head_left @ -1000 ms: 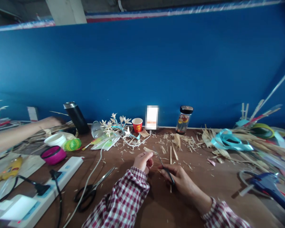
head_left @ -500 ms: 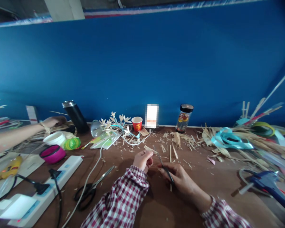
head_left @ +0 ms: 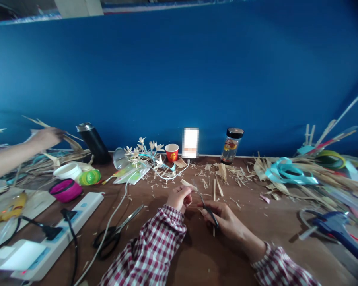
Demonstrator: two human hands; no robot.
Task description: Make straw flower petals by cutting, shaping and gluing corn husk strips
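A pale husk strip (head_left: 185, 183) was pinched in the left hand (head_left: 179, 197), its far end projecting beyond the grip. The right hand (head_left: 228, 222) gripped black-handled scissors (head_left: 213, 217), blade tip near the strip. A thin stick (head_left: 214, 190) lay on the tabletop (head_left: 197, 264), partly beneath the right hand.

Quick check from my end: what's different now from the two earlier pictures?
The co-worker's hand has lifted and moved left, away from the black flask, and now appears to hold long tan strips. The view has shifted slightly too. Unchanged: the left hand pinches a pale piece, and the right hand grips the dark-handled tool.
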